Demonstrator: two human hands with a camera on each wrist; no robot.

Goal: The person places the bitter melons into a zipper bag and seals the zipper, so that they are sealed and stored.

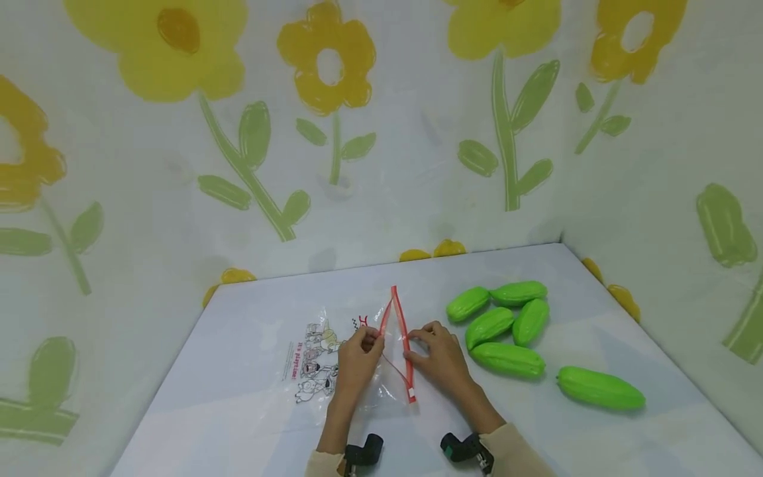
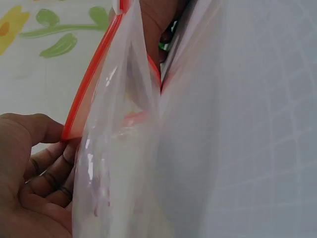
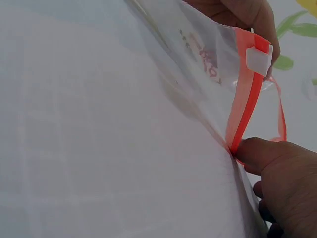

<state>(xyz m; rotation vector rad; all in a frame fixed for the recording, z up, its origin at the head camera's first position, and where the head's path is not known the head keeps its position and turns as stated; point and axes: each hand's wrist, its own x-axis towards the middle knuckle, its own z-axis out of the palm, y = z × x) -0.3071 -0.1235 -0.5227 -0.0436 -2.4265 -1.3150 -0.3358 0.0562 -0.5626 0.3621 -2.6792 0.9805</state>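
Observation:
A clear zip bag [image 1: 322, 361] with printed cartoon figures and a red zip edge lies on the white table, its mouth spread apart toward the right. My left hand [image 1: 359, 361] pinches the left red edge between thumb and fingers; the left wrist view shows that hand [image 2: 34, 173] on the red strip [image 2: 91, 82]. On the opposite edge, my right hand [image 1: 440, 354] pinches the other red strip. A white slider [image 3: 258, 60] sits near one end of the zip in the right wrist view. Nothing is visible inside the bag.
Several bright green, ridged gourd-like vegetables [image 1: 507, 360] lie right of the bag, one [image 1: 601, 388] apart from the others nearer the front. The white table [image 1: 197, 384] meets flower-printed walls [image 1: 393, 165] behind and at the sides.

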